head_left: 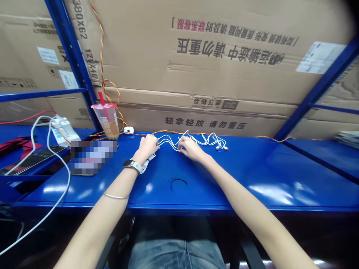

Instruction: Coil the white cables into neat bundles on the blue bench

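Observation:
A thin white cable [167,140] runs in wavy strands between my two hands over the blue shelf. My left hand [148,145] is closed around one part of it, and a folded bunch of white strands shows below the palm, beside the wrist. My right hand [191,148] pinches the strands a little to the right, with fingertips close together. Beyond the right hand the cable lies in loose loops, ending in two small plugs [221,148] with orange-brown tips. A short curved black tie [178,181] lies nearer to me, touched by neither hand.
A drink cup with a red straw [108,121], a small white case [128,130] and a blurred-out phone [92,158] stand at left. A white power strip [63,129] sits farther left. Red-yellow wire runs along the back by the cardboard boxes [213,82]. Blue posts flank the shelf.

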Available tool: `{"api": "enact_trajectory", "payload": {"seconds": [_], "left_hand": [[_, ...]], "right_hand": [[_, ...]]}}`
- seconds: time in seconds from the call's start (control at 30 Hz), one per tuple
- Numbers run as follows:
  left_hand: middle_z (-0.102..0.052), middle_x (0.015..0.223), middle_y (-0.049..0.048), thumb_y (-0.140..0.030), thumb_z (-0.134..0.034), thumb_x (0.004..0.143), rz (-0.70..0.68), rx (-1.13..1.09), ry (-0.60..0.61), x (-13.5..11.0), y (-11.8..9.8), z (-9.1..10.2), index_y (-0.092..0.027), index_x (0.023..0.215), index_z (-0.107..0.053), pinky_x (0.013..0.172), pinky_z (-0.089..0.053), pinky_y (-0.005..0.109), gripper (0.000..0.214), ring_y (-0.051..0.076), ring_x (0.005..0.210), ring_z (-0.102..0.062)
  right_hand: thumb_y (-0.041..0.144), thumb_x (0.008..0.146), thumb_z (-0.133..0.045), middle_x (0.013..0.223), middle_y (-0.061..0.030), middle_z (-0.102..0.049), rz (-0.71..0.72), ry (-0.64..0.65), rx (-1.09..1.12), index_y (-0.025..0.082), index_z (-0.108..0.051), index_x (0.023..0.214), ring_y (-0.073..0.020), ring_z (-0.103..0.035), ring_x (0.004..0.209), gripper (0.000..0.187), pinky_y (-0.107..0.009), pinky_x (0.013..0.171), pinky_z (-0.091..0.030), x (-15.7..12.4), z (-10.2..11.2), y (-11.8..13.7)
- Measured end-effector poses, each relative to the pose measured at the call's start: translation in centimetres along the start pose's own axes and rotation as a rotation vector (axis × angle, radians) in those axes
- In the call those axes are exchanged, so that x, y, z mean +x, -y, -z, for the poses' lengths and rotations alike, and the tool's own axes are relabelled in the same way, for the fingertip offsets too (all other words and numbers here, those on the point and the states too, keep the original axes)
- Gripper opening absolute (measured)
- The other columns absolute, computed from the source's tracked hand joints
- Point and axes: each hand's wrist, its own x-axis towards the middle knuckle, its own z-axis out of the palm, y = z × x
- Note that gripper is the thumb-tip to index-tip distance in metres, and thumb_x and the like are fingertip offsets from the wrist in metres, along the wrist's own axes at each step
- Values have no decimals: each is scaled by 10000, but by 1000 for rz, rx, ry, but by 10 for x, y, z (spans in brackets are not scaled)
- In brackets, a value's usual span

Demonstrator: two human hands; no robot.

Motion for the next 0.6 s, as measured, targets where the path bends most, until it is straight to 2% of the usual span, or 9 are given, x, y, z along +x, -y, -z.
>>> {"api": "enact_trajectory", "payload": {"seconds": [0.1, 0.23, 0.37, 0.5, 0.6], "left_hand": [[-672, 1027, 161, -326, -655, 770, 39, -61, -2, 1, 1, 1, -164, 769, -737, 864, -425, 351, 182, 321, 1087, -546], [-701, 912, 122, -382, -646, 764, 46, -214, 31, 4, 6, -1, -173, 747, -732, 837, -422, 334, 227, 274, 964, -584], [-694, 772, 77, -327, -618, 752, 0, -444, 76, 8, 8, -2, -166, 679, -700, 770, -429, 306, 195, 219, 810, -603], [-706, 866, 80, -353, -540, 835, 69, -1036, 80, 7, -1, 6, -139, 834, -660, 681, -451, 261, 246, 162, 749, -612], [-708, 969, 127, -417, -504, 902, 138, -1503, 152, 3, -10, 14, -135, 955, -609, 727, -495, 274, 306, 167, 813, -657]], "right_hand": [[93, 826, -600, 950, -84, -604, 16, -89, 133, 141, -653, 798, -181, -557, 902, 77, -293, 847, -419, 2, 8, 2], [148, 835, -599, 910, -65, -641, 34, -231, 286, 160, -620, 786, -174, -558, 858, 55, -299, 821, -420, 2, 24, 8], [233, 845, -603, 910, -59, -673, 4, -307, 332, 184, -628, 811, -195, -554, 897, 65, -313, 822, -407, 0, 38, 12], [276, 845, -606, 876, -45, -682, 14, -292, 378, 190, -646, 811, -188, -572, 858, 100, -316, 818, -414, -3, 46, 17], [254, 852, -614, 870, -42, -689, 89, -240, 378, 191, -649, 796, -191, -577, 892, 91, -319, 845, -413, -5, 47, 24]]}}
